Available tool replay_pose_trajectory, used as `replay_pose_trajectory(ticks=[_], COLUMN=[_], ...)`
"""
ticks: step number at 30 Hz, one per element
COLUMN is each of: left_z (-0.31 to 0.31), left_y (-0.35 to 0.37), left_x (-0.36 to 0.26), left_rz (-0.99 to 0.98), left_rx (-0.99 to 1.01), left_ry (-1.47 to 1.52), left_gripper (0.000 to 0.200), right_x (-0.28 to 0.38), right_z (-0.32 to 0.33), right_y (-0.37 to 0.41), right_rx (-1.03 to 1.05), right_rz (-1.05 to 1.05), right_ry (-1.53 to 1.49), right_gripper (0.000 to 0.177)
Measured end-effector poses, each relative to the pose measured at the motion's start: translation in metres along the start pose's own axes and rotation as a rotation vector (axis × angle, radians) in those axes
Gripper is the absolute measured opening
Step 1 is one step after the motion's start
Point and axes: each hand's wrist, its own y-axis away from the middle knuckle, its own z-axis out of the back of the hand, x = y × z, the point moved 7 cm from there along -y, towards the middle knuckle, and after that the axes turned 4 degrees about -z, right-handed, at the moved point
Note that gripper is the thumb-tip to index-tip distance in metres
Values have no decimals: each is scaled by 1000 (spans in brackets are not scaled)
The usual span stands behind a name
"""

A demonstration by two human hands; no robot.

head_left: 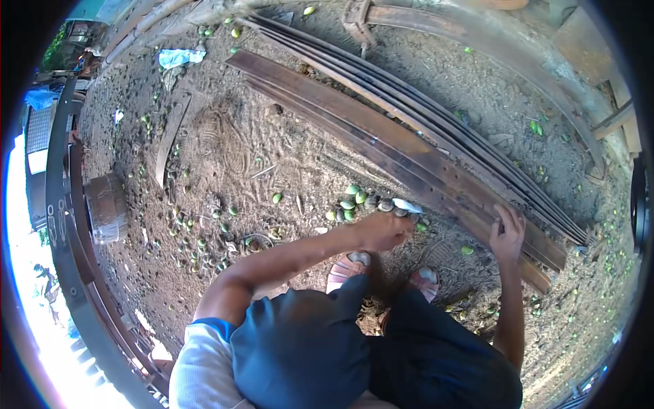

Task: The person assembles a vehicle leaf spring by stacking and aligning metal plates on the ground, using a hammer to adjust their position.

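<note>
So, both hands down low by the fruit pile and the planks

Left hand (385, 230) is curled up at a white flat piece (407, 204) beside a clump of green fruits (351, 201); can't tell if it's actually gripping. Right hand (507, 235) rests with loose, bent fingers on the long dark plank (381, 136). Brown tub (105, 208) sits well off left, contents unclear.

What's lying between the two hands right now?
In the head view: bare dirt with a small green fruit, between the left hand and the right hand on the dark plank.
</note>
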Motion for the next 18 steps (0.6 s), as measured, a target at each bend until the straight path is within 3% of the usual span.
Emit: replay_pose_trajectory(ticks=[3, 7, 11, 13, 18], left_z=[14, 43, 66, 84, 109], left_y=[-5, 7, 37, 56, 67], left_x=[17, 58, 131, 142, 176], left_rz=[23, -17, 279, 366, 279], left_rx=[-44, -319, -542, -809, -1084], left_ry=[23, 279, 670, 870, 1155], left_gripper=[21, 19, 21, 25, 46], right_x=[10, 17, 22, 26, 21], right_z=[-16, -24, -28, -27, -34], right_y=[25, 50, 55, 53, 57], right_rx=[67, 92, 71, 85, 89], right_rz=[-105, -162, -206, -245, -285], right_ry=[18, -8, 38, 65, 113], right_gripper=[40, 46, 52, 54, 58])
